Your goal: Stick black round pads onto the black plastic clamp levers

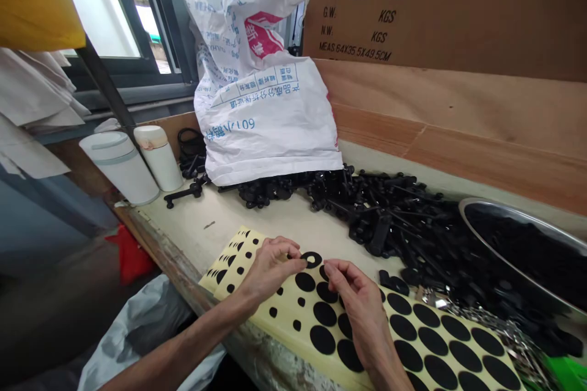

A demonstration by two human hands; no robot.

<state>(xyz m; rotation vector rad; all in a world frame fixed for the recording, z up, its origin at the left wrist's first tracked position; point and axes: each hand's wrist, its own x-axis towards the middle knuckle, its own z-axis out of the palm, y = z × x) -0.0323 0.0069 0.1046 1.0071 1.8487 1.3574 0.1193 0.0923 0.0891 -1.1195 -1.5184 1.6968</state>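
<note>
The metal bowl (481,200) at the right holds a dark heap, its pieces too dim to make out surely, while the white sack (270,128) hides whatever it contains. Over the yellow sticker sheet (285,317) on the table (275,214), left hand (271,266) and right hand (360,299) each curl, thumb and forefinger nearly together beside a black ring (317,258); whether either grips anything I cannot tell.

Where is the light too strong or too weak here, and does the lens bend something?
Head view: daylight washes out much of the window; head view: dark contents in the metal bowl merge, with little detail; head view: that bowl looks stretched at the right edge, perhaps by a wide-angle lens; head view: the sticker sheet shows distinct dots.
</note>
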